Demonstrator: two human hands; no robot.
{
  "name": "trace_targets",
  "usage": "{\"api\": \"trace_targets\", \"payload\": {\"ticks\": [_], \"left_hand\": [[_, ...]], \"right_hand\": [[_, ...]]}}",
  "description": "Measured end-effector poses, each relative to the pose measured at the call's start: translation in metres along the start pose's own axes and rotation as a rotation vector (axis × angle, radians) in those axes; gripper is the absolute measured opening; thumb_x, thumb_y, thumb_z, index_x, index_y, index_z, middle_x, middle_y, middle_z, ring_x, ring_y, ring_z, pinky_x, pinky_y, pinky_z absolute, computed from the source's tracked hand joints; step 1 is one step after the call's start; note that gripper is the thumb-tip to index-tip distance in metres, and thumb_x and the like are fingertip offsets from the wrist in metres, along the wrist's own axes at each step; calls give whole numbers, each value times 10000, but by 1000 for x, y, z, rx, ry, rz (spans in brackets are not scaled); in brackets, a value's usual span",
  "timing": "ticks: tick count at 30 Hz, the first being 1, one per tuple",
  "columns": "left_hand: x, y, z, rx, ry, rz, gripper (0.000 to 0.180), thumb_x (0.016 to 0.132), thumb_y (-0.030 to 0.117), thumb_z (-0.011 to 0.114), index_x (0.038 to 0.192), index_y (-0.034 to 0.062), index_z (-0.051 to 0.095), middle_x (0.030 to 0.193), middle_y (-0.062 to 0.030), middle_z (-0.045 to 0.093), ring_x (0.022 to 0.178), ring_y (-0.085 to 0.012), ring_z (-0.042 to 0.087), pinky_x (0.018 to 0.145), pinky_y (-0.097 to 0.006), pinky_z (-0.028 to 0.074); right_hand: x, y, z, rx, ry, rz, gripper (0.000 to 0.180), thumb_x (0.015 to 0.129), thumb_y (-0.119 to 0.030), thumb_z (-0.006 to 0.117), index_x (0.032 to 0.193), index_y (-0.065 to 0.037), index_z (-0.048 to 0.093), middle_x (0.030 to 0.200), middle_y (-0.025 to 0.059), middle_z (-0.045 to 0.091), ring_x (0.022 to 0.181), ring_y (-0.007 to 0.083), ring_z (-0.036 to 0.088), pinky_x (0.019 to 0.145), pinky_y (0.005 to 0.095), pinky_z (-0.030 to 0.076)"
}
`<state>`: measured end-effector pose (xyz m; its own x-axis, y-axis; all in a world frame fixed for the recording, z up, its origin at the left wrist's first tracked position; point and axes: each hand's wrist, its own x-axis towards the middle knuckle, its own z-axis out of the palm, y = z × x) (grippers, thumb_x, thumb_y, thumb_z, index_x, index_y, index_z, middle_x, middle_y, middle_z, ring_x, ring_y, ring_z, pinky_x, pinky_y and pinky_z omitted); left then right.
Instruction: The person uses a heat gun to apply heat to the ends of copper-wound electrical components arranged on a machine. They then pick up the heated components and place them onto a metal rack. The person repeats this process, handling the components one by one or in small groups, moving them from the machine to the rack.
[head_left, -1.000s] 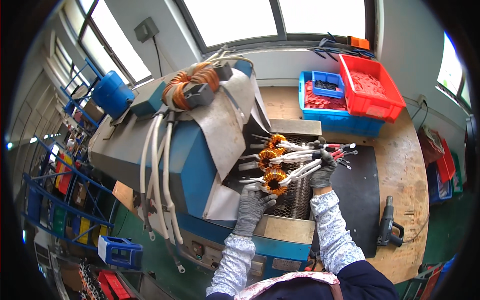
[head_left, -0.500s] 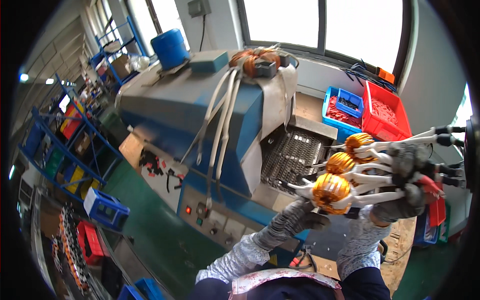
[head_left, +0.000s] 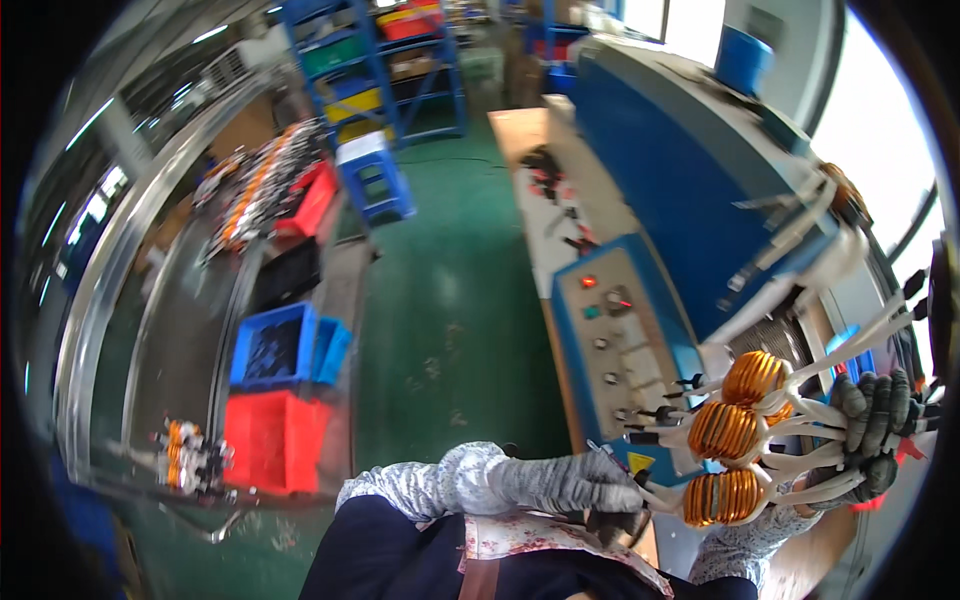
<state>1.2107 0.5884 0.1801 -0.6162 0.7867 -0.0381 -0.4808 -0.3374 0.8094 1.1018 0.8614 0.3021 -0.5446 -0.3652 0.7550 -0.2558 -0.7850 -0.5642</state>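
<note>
The three copper-wound toroid coils (head_left: 730,438), each trailing white-sleeved leads (head_left: 800,420), hang in the air at the right of the view, just in front of the blue machine's control panel (head_left: 620,340) and above the tabletop edge, touching nothing beneath them that I can see; the right hand (head_left: 868,425), gloved, has its grip closed around the bunched leads on the far side of the coils, while the left hand (head_left: 590,485), also gloved, closes its fingers on the lead ends at the near side, so the coils are slung between the two; the risk, as I judge it, lies in that slung load: the coils are heavy for such thin sleeved wires, and a slackened grip on either side could let one coil slide and swing down against the panel's switches or drop to the green floor (head_left: 450,300); the black-tipped lead ends fan out close to the panel and could snag a knob; the mesh conveyor mouth (head_left: 775,345) behind is near enough to catch a loose lead; the red and blue bins (head_left: 275,400) lie well apart at the left.
</note>
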Motion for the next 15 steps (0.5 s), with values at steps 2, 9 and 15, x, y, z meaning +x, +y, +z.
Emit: {"api": "trace_targets", "payload": {"ticks": [2, 9, 15], "left_hand": [[-55, 20, -1, -45, 104, 116, 406, 932, 359, 455, 973, -13, 612, 775, -69, 640, 644, -126, 611, 613, -247, 481], [-212, 27, -47, 352, 678, 841, 378, 945, 320, 427, 1063, -1, 586, 928, -56, 627, 813, -108, 567, 758, -258, 461], [-327, -13, -195, 1060, 1472, 561, 400, 952, 206, 393, 1318, 44, 382, 1330, -106, 420, 1217, -176, 402, 1039, -321, 312]], "right_hand": [[17, 60, 25, 95, 74, 58, 630, 663, -122, 596, 1223, 65, 377, 576, -19, 416, 547, 84, 366, 791, 294, 362], [80, 242, 138, 439, -299, 406, 549, 617, -115, 687, 1107, 31, 486, 578, 1, 553, 563, 99, 493, 684, 277, 396], [107, 359, 277, 562, -464, 624, 353, 637, -243, 749, 583, -157, 411, 439, -7, 490, 374, 121, 441, 527, 267, 386]]}}
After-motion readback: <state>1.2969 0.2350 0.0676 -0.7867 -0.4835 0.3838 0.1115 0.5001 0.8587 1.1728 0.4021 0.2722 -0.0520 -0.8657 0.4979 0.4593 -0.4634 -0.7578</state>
